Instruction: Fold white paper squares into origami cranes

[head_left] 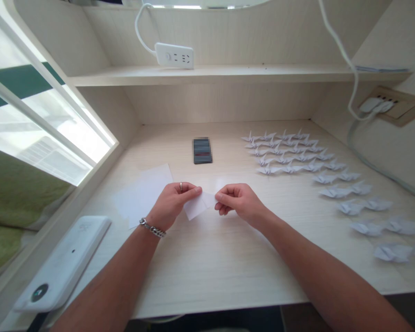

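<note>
A small piece of white folded paper [196,208] is held up between both hands over the desk. My left hand [174,200], with a ring and a chain bracelet, pinches its upper left part between thumb and fingers. At its right tip, my right hand [240,200] grips the paper with thumb and forefinger. A crease shows across the paper near the right end. Behind my left wrist lie flat white sheets of paper [147,186]. Several folded paper cranes [290,168] stand in rows on the right side of the desk.
A dark rectangular object [202,151], blurred out, lies at the back middle. On the left rests a long white device [65,263] with a round dial. A power strip [174,55] sits on the shelf [221,76]. At right, a cable [352,83] runs to a wall socket [406,110].
</note>
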Action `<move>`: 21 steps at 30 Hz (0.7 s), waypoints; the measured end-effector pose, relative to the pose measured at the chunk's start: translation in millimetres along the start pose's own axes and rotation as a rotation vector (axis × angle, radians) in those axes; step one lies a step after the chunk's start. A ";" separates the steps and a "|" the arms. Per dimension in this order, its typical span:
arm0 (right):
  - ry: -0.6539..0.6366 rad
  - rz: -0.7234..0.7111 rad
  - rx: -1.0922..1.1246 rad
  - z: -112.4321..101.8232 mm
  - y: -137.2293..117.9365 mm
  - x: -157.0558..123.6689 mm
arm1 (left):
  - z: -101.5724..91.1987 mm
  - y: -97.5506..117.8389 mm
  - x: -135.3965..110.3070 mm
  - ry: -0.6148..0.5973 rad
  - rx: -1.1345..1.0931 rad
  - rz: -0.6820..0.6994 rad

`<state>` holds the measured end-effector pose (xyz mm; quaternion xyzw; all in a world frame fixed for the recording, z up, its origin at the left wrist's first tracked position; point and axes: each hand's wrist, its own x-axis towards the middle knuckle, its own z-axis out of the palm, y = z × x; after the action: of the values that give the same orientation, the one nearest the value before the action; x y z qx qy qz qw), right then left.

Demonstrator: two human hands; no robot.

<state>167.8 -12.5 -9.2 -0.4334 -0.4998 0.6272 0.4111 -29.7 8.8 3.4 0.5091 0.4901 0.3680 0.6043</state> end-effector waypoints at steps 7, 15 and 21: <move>0.067 -0.002 -0.012 -0.2 2.1 1.2 | 0.7 0.7 -0.6 0.031 -0.038 0.016; 0.049 0.003 -0.028 -3.1 3.2 2.4 | 1.0 -2.1 0.3 0.080 -0.065 0.026; 0.112 0.029 0.013 -8.2 1.1 3.1 | -3.8 -0.8 0.5 0.132 0.015 0.055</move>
<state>174.7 -7.5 -11.7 -0.4724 -0.4654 0.6112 0.4320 -33.3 10.1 2.6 0.5014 0.5174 0.4134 0.5568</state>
